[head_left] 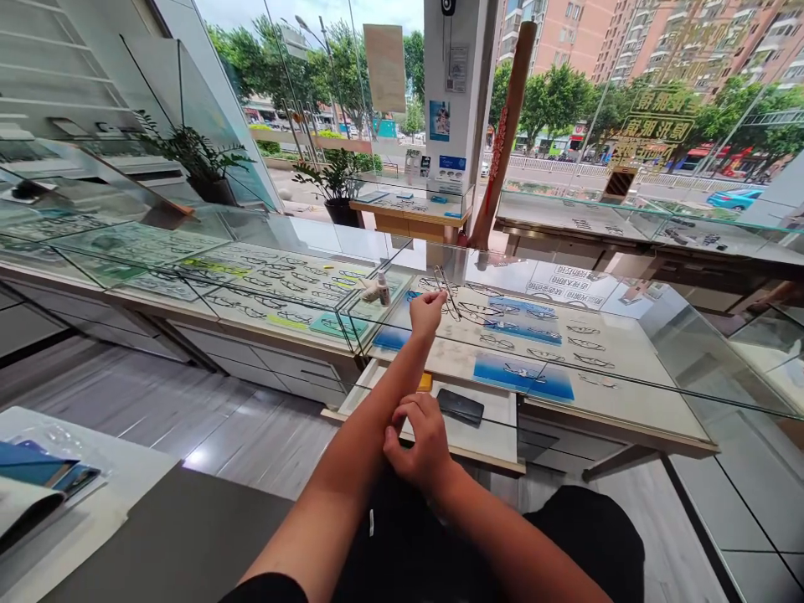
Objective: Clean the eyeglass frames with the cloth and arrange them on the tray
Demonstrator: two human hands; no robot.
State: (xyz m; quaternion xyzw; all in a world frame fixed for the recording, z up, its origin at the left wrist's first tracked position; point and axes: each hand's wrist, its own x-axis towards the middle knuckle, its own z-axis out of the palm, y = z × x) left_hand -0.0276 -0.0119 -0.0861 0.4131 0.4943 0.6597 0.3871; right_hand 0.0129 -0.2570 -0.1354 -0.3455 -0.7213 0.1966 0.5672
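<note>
Forearms (339, 494) lie nearest; beyond the open drawer (493, 440), the left hand (427, 312) pinches eyeglasses (450, 300) above the display case (657, 402). By the drawer, the right hand (420, 437) curls, contents unclear. A slack pinch could drop the eyeglasses.

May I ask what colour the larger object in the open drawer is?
The larger object is nearly black, clearest in the head view.

Bright daylight from street windows (553, 126) — white glare on floor (199, 456), reflections across glass countertop (502, 266) — edges stretched.
</note>
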